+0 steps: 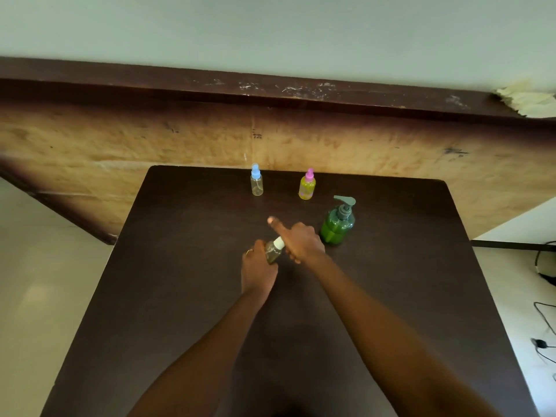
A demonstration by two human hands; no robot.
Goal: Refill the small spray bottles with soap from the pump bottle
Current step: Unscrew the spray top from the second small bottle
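My left hand (258,270) grips the body of a small clear spray bottle (273,251) near the middle of the dark table (186,296). My right hand (299,240) holds its white cap (279,243), index finger stretched forward. The green pump bottle (336,223) with a grey pump stands just right of my right hand. At the table's far edge stand a clear bottle with a blue cap (256,181) and a yellow-filled bottle with a pink cap (307,185).
A large brown board (120,139) leans behind the table's far edge. Black cables (544,296) lie on the white floor to the right. Crumpled pale paper (529,100) sits on the ledge at the upper right.
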